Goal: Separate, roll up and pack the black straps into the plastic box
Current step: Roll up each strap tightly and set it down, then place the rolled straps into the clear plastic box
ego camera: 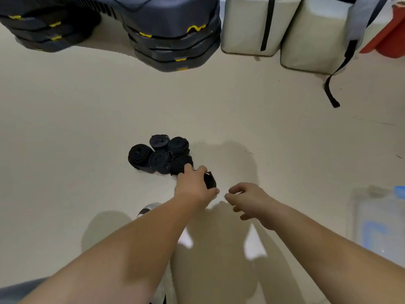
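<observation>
black is the colour of the five rolled straps (159, 155), bunched touching one another on the cream floor (285, 128) at 9 o'clock just off the middle. at 6 o'clock from them, the left hand (195, 183) curls its fingers round a sixth rolled strap (210, 180), held just beside the nearest roll of the bunch. the right hand (248, 200) hangs near it at 5 o'clock, fingers loosely bent with nothing seen in them. the clear plastic box (378, 222) with a blue clip sits on the floor at 4 o'clock, well apart from the rolls. dark stacked platforms (175, 40) with yellow marks stand at 12 o'clock, and pale bags (245, 25) at 1 o'clock.
</observation>
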Demonstrator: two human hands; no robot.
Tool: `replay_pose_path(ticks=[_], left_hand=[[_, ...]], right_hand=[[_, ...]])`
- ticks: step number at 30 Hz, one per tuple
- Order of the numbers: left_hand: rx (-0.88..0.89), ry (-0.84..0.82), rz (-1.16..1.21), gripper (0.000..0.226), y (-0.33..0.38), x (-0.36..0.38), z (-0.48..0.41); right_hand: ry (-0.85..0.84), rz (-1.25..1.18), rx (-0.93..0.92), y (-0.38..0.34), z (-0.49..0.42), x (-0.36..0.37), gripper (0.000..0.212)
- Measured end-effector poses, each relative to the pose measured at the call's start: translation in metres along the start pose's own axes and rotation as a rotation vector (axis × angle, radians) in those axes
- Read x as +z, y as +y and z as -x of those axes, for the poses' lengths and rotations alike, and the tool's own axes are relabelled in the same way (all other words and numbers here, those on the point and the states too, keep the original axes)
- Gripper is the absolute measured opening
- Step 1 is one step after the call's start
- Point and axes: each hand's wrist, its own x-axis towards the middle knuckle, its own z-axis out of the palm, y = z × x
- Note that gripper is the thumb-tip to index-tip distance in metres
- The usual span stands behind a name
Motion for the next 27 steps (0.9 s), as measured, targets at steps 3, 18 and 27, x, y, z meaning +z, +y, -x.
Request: replay_pose_path(ticks=[3, 18, 27], left_hand=[[0.028, -0.063, -0.14, 0.073, -0.002, 0.009, -0.004], [0.364, -0.058, -0.122, 0.037, 0.103, 0.01, 0.05], [0.495, -0.369, -0.027, 0.027, 0.241, 0.103, 0.087]], right_hand=[[0.006, -0.064, -0.03, 0.013, 0.003, 0.01, 0.024], [0.431, 0.06, -0.109, 0.066, 0.063, -0.06, 0.031], [0.765, 0.032, 0.348, 0.199, 0.107, -0.164, 0.077]])
